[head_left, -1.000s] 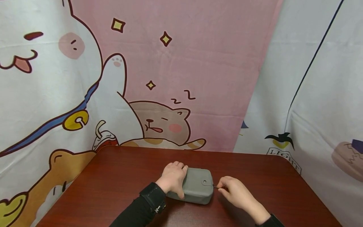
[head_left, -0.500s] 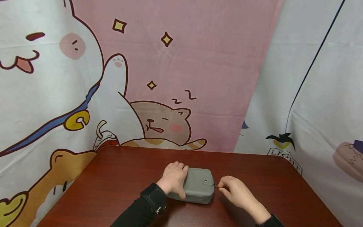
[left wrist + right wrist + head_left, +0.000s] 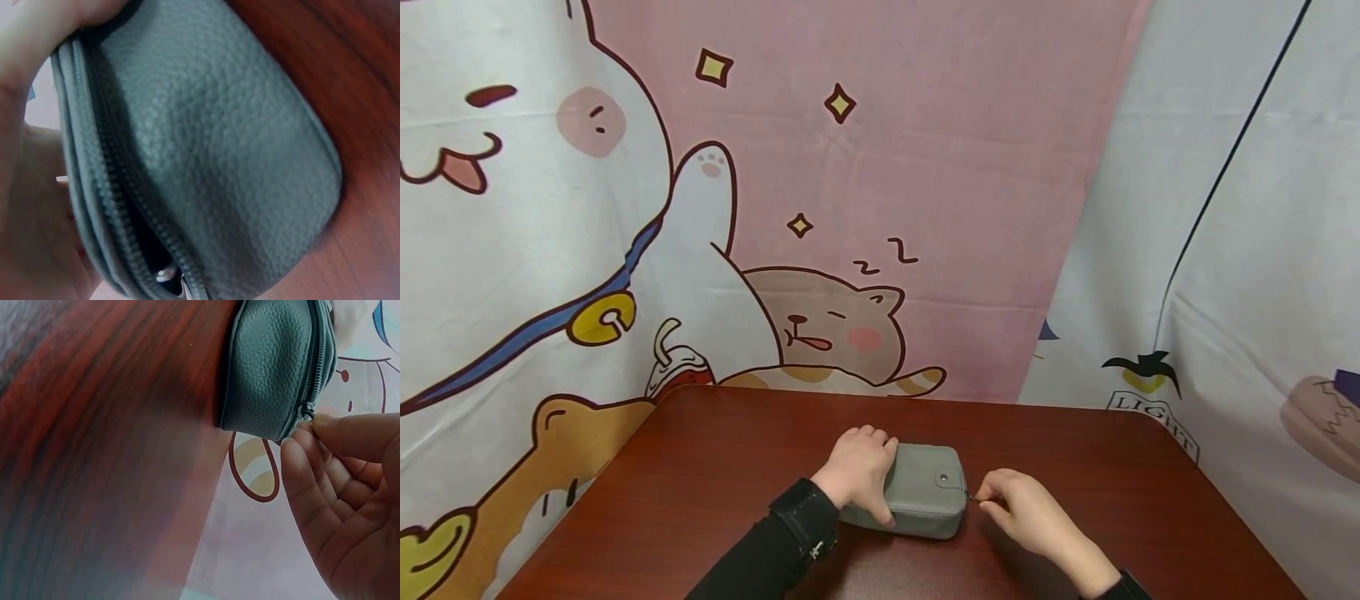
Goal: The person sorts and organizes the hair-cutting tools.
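A grey-green pebbled leather zip pouch [image 3: 925, 483] with a snap tab on its lid lies on the table. My left hand [image 3: 859, 468] grips its left end, thumb along the front edge and fingers over the top. At the pouch's right end, my right hand [image 3: 1022, 510] pinches the zipper pull between thumb and index finger. The right wrist view shows the zipper slider [image 3: 306, 410] at the corner, right by those fingertips. In the left wrist view the zipper teeth [image 3: 111, 169] stand apart, and a small pale item [image 3: 166, 274] shows in the dark gap.
The reddish-brown wooden table [image 3: 737, 450] extends around both hands. Behind it hangs a cloth backdrop [image 3: 962, 167] printed with cartoon animals, meeting the table's far edge. A dark watch-like strap [image 3: 808, 518] sits on the left wrist.
Almost nothing moves. My right hand dips very slightly at the zipper pull, while the left hand keeps its grip and the pouch stays in place.
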`<state>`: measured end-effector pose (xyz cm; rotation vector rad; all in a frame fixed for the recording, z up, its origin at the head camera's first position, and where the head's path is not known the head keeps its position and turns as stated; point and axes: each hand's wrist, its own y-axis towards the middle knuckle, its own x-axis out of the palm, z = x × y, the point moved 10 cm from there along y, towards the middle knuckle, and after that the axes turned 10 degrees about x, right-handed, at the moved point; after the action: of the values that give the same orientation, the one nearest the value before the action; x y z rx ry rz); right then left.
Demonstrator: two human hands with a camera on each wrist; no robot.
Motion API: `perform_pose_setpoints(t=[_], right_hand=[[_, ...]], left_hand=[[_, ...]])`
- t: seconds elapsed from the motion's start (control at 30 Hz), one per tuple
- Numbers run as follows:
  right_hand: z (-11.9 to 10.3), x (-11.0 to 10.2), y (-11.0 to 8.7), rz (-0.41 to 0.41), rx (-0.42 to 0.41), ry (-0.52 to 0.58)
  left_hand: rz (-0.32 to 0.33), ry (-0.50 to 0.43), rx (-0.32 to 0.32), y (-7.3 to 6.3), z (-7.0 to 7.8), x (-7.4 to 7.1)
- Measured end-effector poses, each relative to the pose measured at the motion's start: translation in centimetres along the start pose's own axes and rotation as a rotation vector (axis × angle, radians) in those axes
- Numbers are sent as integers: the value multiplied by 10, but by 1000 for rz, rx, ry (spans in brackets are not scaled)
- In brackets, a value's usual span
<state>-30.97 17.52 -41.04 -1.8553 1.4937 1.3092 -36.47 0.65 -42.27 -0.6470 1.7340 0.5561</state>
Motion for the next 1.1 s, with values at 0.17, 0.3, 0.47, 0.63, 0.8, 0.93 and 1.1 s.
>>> perform_pose_setpoints(t=[0.17,0.3,0.47,0.63,0.8,0.93,1.1], right_hand=[[-1,1,-2,-23,15,21],[-2,2,-4,-37,-3,36],[-5,2,-6,-26,-41,48],[-5,3,-8,-17,-49,60],[-6,7,-9,-53,-48,111],[-7,10,-9,-72,-52,133],[-8,10,-10,-85,-51,152]], left_hand=[[-7,4,8,1,0,0],[-10,18,9,2,0,1],[-7,37,5,2,0,2],[7,45,7,2,1,2],[35,49,-7,1,1,-1],[42,62,-20,1,1,-2],[38,65,-18,2,2,-2]])
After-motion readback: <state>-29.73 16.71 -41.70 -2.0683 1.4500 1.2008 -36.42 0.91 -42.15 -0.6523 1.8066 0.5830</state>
